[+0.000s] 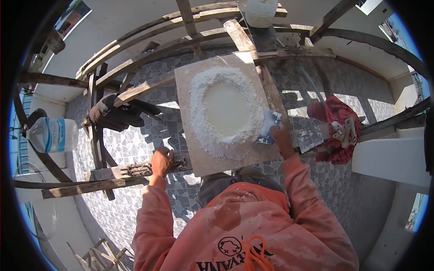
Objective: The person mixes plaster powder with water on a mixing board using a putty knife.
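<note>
The ring of white powder (226,113) with water pooled in its middle sits unmixed on the flat board (187,90) before me. My right hand (281,134) grips a scraper (270,126) at the ring's edge; my left hand (162,161) clasps the wooden scaffold rail (90,185), well apart.

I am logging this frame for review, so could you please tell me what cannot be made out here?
All in the head view:
- Left hand: its palm side against the plank is hidden by its own back.
- Right hand: its fingertips hide part of the trowel.
- White bucket: cut off by the top edge.
- Bottle: label too small to read.
</note>
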A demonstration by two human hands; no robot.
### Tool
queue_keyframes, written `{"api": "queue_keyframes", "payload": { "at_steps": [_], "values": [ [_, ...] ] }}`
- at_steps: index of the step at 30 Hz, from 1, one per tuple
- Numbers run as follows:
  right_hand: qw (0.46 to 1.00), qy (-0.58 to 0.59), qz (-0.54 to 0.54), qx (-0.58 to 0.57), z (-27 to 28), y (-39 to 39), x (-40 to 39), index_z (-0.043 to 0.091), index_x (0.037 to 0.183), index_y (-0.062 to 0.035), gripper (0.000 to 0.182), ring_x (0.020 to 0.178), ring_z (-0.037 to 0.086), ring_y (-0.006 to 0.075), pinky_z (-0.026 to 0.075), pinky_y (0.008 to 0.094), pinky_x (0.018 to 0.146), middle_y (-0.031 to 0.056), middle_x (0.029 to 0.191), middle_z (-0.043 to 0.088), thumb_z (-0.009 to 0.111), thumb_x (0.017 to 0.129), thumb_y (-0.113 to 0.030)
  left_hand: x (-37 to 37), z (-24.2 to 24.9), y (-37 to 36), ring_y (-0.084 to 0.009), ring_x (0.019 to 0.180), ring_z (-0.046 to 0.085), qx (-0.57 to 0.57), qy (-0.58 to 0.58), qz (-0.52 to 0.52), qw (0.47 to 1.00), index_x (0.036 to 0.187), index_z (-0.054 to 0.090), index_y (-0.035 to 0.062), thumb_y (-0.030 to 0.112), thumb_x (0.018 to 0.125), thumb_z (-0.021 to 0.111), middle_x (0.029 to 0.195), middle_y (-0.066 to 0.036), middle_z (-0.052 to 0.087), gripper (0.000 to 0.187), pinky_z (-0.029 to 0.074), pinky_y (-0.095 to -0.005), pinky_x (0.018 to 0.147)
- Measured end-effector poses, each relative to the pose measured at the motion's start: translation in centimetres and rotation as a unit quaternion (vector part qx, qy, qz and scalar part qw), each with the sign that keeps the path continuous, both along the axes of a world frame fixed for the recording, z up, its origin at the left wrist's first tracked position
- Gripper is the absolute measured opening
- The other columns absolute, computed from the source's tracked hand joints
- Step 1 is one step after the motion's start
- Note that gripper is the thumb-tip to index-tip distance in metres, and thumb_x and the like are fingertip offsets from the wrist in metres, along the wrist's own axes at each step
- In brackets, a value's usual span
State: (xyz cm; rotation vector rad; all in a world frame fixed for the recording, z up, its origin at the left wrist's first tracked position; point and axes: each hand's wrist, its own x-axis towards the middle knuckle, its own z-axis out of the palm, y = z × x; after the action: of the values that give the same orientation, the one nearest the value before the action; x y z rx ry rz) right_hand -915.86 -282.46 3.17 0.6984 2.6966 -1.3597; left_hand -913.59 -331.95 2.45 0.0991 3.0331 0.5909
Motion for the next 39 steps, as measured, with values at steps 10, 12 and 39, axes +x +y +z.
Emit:
{"api": "queue_keyframes", "payload": {
  "at_steps": [10,12,39],
  "values": [
    [0.997,0.019,0.054,0.042,1.3,0.2,-4.8,0.063,0.108,0.0039,0.045,0.091,0.064,0.0493,0.050,0.0508,0.081,0.0310,0.091,0.067,0.057,0.080,-0.031,0.1,0.7,0.3,-0.0407,0.081,0.066,0.013,-0.023,0.023,0.999,0.087,0.071,0.0017,0.029,0.088,0.066,0.087,-0.021,0.070,0.028,0.052,-0.0466,0.071],
    [0.995,0.011,0.078,0.064,2.9,-0.2,-5.5,0.063,0.108,0.0040,0.044,0.091,0.064,0.0491,0.051,0.0505,0.082,0.0313,0.092,0.067,0.056,0.081,-0.030,0.0,0.8,0.3,-0.0408,0.081,0.066,0.015,-0.030,0.021,0.999,0.087,0.071,0.0015,0.029,0.088,0.066,0.088,-0.021,0.070,0.028,0.053,-0.0466,0.072],
    [0.994,-0.056,-0.034,-0.083,0.6,5.5,-1.2,0.067,0.103,0.0046,0.039,0.068,0.061,0.0165,0.048,0.0359,0.063,0.0102,0.076,0.067,0.061,0.081,-0.026,-0.2,1.7,0.8,-0.0414,0.082,0.066,0.009,-0.058,0.029,0.998,0.090,0.070,0.0012,0.027,0.089,0.063,0.087,-0.022,0.069,0.027,0.052,-0.0459,0.072]
  ]
}}
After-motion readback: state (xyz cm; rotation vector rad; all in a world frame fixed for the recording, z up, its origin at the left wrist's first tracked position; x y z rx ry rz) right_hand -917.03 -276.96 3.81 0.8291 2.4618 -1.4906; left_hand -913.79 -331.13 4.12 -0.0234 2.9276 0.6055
